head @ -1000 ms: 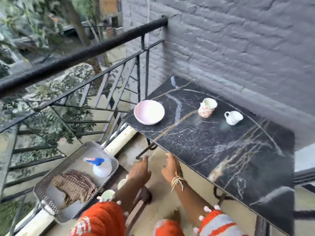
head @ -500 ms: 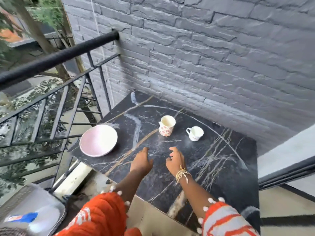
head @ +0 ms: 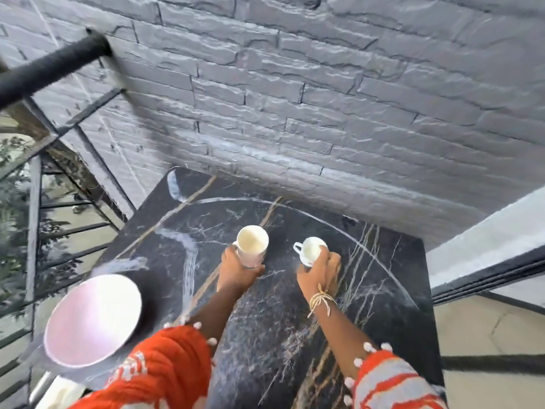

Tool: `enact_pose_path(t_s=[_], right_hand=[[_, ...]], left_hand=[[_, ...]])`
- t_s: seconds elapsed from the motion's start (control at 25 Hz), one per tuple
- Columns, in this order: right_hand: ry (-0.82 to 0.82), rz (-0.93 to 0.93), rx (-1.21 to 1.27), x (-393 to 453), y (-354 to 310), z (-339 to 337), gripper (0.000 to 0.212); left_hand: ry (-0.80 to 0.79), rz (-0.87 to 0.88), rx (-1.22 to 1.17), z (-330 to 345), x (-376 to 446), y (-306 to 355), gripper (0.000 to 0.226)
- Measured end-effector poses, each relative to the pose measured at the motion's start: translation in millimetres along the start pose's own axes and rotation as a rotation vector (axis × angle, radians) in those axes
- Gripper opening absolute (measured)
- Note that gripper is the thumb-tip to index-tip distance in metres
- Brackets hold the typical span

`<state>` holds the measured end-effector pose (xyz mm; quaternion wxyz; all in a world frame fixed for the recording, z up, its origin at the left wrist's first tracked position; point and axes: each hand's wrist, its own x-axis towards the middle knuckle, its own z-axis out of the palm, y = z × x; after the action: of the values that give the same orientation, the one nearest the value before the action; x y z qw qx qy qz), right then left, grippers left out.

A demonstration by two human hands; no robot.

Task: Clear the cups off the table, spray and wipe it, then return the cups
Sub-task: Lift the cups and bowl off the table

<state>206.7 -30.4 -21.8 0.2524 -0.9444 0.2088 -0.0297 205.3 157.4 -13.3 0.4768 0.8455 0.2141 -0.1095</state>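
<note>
Head view: my left hand wraps mug, fingers curled round its near side. My right hand grips cup by lower body. Both upright, mouths up, mid-table; cup handle points left, toward mug. Bowl at left edge.

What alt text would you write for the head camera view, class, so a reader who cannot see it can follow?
A person's left hand grips a floral mug and the right hand a small white cup, both on a black marble table against a grey brick wall. A pink bowl sits at the table's left edge beside a black railing.
</note>
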Motion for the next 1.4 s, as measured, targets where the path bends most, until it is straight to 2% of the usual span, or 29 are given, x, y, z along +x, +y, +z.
enact_pose_path(t_s=[0.12,0.24,0.44,0.56,0.84,0.96,1.28,1.4], right_hand=[[-0.009,0.103,0.026,24.6,-2.2,5.8,0.087],[-0.092,0.186,0.149,41.9,-1.5,17.6,0.099],[-0.080,0.183,0.231,49.8,0.2,20.6,0.078],[-0.077,0.168,0.237,37.6,2.9,17.5,0.076],[-0.201,0.046,0.199,-37.9,11.2,11.1,0.080],[-0.246,-0.053,0.232,-86.4,15.9,4.0,0.074],[-0.399,-0.217,0.318,-216.6,17.7,9.1,0.073],[-0.446,-0.316,0.326,-260.5,7.4,12.8,0.070]], left_hand=[[0.037,-0.025,-0.078,5.6,19.6,4.8,0.105],[0.032,0.011,-0.125,10.8,33.8,3.7,0.108],[0.057,0.035,-0.124,8.3,40.0,7.4,0.087],[0.089,0.026,-0.140,6.0,29.0,1.3,0.085],[0.219,0.018,-0.163,-17.6,-41.7,-39.5,0.085],[0.282,0.010,-0.178,-29.7,-90.6,-64.0,0.085],[0.400,-0.082,-0.159,-59.4,-224.9,-159.6,0.086],[0.481,-0.138,-0.183,-75.1,-268.7,-192.0,0.080]])
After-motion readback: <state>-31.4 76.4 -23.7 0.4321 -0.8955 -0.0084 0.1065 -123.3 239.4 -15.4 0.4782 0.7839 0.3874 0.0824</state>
